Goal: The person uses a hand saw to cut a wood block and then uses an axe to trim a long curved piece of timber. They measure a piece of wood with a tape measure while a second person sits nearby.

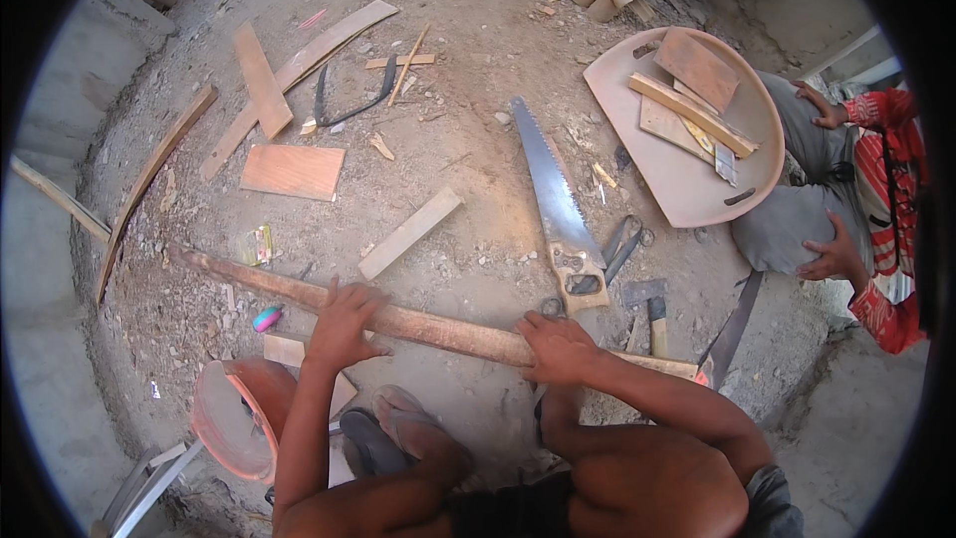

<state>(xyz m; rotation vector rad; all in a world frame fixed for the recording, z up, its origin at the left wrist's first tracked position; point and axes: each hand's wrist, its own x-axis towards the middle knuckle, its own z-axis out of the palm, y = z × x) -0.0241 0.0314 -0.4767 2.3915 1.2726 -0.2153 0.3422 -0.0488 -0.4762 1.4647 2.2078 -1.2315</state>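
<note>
A long, rough wooden plank [453,331] lies slantwise across in front of my feet, from the left down to the right. My left hand [344,324] is closed over its left part, fingers on the far side and thumb on the near side. Toward the right end, my right hand [556,347] wraps over the plank from above. Just beyond my right hand lies a handsaw [560,204], its wooden handle toward me. Dark-handled pliers or shears [622,247] and a hatchet-like tool with a wooden handle [657,324] are to the right of it.
A person in red sleeves [881,189] sits at the right by a tan tray-like board [637,130] bearing wood pieces. Beyond the plank lie a short batten [410,234], a flat wood piece [292,171] and a bow-shaped frame [354,110]. An orange tub [239,418] stands near my left arm.
</note>
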